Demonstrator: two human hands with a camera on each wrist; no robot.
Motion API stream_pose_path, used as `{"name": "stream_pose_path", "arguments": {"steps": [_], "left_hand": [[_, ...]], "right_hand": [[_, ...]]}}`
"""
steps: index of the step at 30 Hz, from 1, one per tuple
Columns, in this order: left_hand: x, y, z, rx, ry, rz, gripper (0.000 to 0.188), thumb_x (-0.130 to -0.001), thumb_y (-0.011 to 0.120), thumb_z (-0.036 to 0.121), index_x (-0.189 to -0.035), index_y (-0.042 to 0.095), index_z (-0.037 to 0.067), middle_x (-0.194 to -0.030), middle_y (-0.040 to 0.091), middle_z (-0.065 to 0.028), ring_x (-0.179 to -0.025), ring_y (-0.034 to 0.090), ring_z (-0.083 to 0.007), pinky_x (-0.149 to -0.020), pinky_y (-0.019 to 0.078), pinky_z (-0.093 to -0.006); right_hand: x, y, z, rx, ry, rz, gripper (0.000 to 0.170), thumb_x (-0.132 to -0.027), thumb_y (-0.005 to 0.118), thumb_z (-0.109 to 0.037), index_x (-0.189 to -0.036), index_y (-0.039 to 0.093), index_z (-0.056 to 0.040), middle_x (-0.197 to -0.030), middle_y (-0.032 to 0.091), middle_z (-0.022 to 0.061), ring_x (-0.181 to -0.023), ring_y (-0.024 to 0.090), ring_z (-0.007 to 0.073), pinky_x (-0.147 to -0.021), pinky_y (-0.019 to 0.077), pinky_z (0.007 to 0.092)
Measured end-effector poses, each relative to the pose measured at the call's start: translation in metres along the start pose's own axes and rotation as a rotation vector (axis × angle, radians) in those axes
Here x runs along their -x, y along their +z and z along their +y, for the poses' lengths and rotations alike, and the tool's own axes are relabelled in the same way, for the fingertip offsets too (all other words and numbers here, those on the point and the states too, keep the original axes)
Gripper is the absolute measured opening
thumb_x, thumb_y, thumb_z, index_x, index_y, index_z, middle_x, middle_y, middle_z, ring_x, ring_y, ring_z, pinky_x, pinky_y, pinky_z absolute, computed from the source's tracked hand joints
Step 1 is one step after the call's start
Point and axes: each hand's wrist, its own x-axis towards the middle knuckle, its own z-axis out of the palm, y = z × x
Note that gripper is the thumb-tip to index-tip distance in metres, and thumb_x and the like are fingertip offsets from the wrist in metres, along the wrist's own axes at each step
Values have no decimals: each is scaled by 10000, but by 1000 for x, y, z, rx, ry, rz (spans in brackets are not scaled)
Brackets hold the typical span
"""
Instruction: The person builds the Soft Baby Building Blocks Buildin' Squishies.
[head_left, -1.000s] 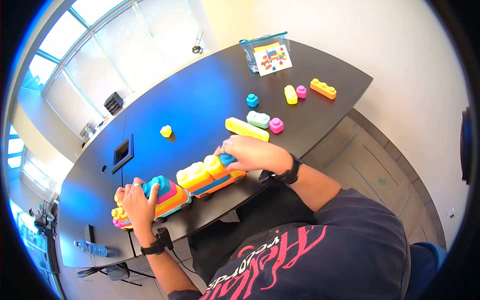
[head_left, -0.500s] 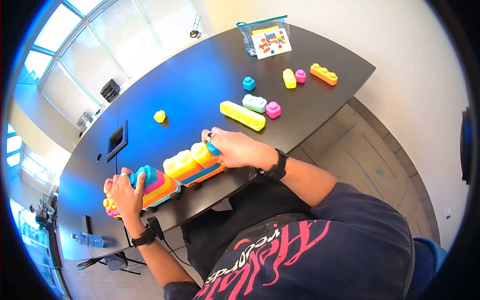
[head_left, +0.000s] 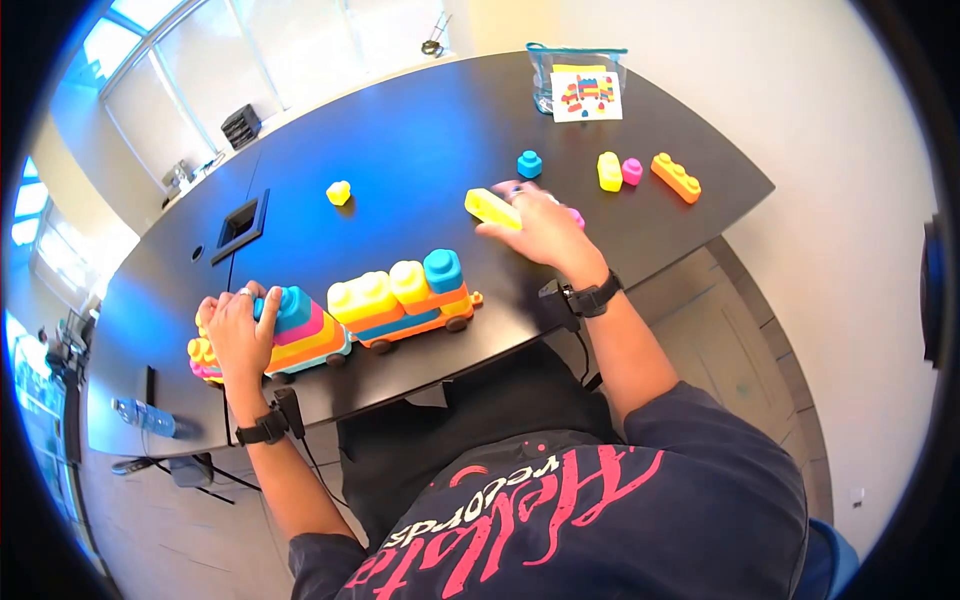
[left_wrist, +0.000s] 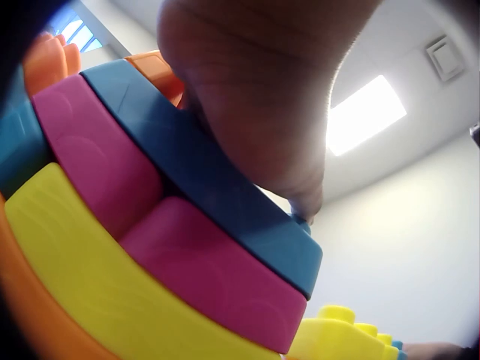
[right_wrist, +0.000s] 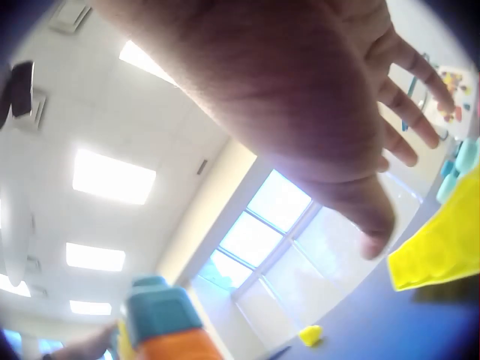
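Observation:
A toy train of building blocks on wheels stands near the table's front edge. My left hand (head_left: 238, 335) grips the front car (head_left: 305, 345) at its top, around the blue block (left_wrist: 217, 180) stacked over pink, yellow and orange layers. Coupled behind, the rear car (head_left: 400, 320) carries yellow blocks and a blue end block (head_left: 442, 271). My right hand (head_left: 550, 235) reaches over the long yellow block (head_left: 487, 206), its fingers spread in the right wrist view and the thumb apart from the block. Partly behind that hand shows a pink block (head_left: 577, 216); in the right wrist view a mint block (right_wrist: 466, 156) appears beyond the yellow one.
Loose blocks lie farther back: a small blue one (head_left: 529, 164), a yellow one (head_left: 609, 172), a pink one (head_left: 632, 172) and an orange one (head_left: 677, 178). A picture card (head_left: 586, 97) leans on a clear pouch (head_left: 540, 75). A small yellow block (head_left: 339, 193) lies left, near a table socket (head_left: 240, 226).
My right hand has let go of the blue block at the rear car's end and moved away to the long yellow block. The left hand stays on the front car.

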Motion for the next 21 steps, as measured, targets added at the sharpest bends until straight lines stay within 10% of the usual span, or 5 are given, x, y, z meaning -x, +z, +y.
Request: {"name": "stream_pose_path", "arguments": {"steps": [2,10,16,21], "left_hand": [[-1,-1,2,-2,-20,5,456,-1032,577,481,-871,676,66,-809,688,-129,-865,632,-290,-979,365,-460],[1,-9,2,27,-28,5,450,-1038,568,470,-870,679,68,-756,646,-138,-820,606,-302,-951,370,-454],[2,-7,1,45,-34,34,467,-1037,568,487,-857,679,71,-725,619,-134,-790,588,-300,-956,367,-448],[2,-9,3,54,-30,57,458,-1017,597,490,-846,691,76,-723,620,-133,-788,591,-294,-957,366,-451]], "right_hand": [[-3,33,30,413,25,153,744,-795,907,-331,-1385,575,-22,-1293,650,157,-1155,683,366,-891,594,473],[-13,74,40,198,103,-47,627,-835,772,-116,-1357,438,-24,-1132,693,267,-1096,687,446,-821,582,548],[-17,76,50,9,208,-67,670,-925,750,-491,-1294,609,50,-1229,665,297,-1121,688,448,-986,554,511],[3,56,36,51,212,-12,679,-934,726,-518,-1275,638,62,-1253,648,313,-1127,686,448,-952,558,510]]}}
